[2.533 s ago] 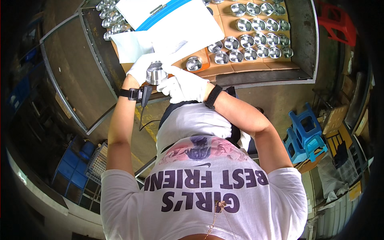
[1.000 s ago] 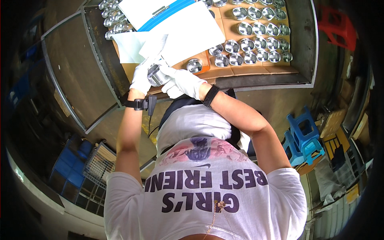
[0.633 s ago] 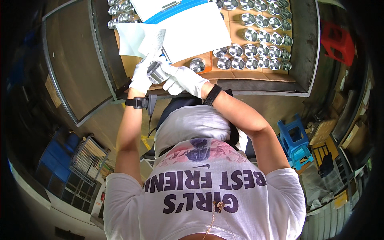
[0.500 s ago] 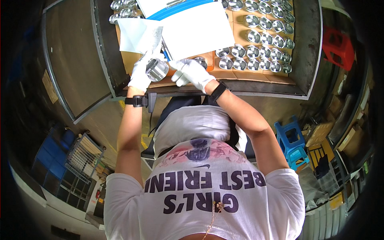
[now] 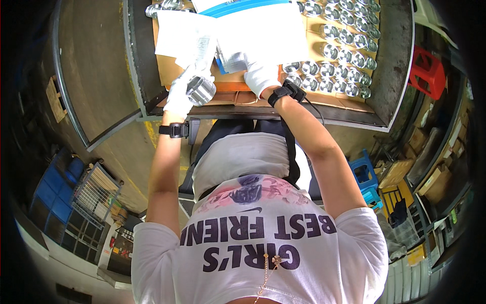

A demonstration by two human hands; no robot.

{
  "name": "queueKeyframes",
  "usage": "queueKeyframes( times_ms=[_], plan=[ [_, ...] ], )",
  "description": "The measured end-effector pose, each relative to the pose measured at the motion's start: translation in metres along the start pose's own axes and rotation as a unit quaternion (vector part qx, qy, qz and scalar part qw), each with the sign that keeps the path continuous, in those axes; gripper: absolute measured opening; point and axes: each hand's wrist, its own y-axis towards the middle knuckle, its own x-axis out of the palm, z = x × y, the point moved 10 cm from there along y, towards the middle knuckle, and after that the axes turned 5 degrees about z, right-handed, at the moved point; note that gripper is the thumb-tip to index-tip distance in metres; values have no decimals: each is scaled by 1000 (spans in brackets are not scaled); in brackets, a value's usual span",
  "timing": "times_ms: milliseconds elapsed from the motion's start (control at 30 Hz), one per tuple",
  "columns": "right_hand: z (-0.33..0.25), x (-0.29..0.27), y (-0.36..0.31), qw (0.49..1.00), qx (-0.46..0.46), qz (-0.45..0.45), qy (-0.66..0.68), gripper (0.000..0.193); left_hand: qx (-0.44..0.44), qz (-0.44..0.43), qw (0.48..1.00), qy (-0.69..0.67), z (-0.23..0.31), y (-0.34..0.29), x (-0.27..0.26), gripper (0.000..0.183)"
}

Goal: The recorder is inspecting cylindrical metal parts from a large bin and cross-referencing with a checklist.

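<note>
My gloved left hand (image 5: pixel 178 97) is closed around a shiny metal piston (image 5: pixel 201 91) at the near edge of the work tray. Its fingertips reach the lower edge of a white sheet (image 5: pixel 183 34); whether they pinch it I cannot tell. My gloved right hand (image 5: pixel 261 77) is closed on a second piston (image 5: pixel 234 62), smeared by motion, over the white paper on a clipboard (image 5: pixel 268 38). The fingers round that piston are partly hidden.
Rows of pistons (image 5: pixel 344 54) stand on cardboard at the right of the dark metal-walled tray (image 5: pixel 392 66). More pistons (image 5: pixel 172 5) lie at the far left. An orange surface (image 5: pixel 243 77) shows beneath the clipboard. A red stool (image 5: pixel 428 73) stands beyond the tray's right wall.
My right hand has moved up and right and now has a piston in it, over the clipboard paper. The left hand still has its piston. The view has shifted slightly.
</note>
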Motion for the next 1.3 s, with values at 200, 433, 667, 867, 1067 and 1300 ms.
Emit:
queueKeyframes(
  times_ms=[200, 433, 667, 867, 1067, 1300],
  plan=[
    [-1, 2, 6, 999, 4, 40, -7, 40, -8, -6, 1000, 15, 0, 1, 0, 37],
    [2, -4, 10, 997, 40, 52, 32, 32, 67, -39, 993, 94, 23, -1, 22, 37],
    [3, -6, 11, 997, 63, 33, 39, 29, 217, -105, 951, 196, 50, 0, 39, 37],
    [10, 7, 16, 995, 58, 66, 57, 31, 268, -91, 937, 203, 48, 15, 27, 41],
    [15, 3, 14, 982, 79, 133, 107, 30, 314, -47, 911, 261, 53, 17, 30, 23],
    [1, 14, 8, 966, 41, -25, 255, 39, 291, 45, 922, 251, 55, 6, 32, 20]
  ],
)
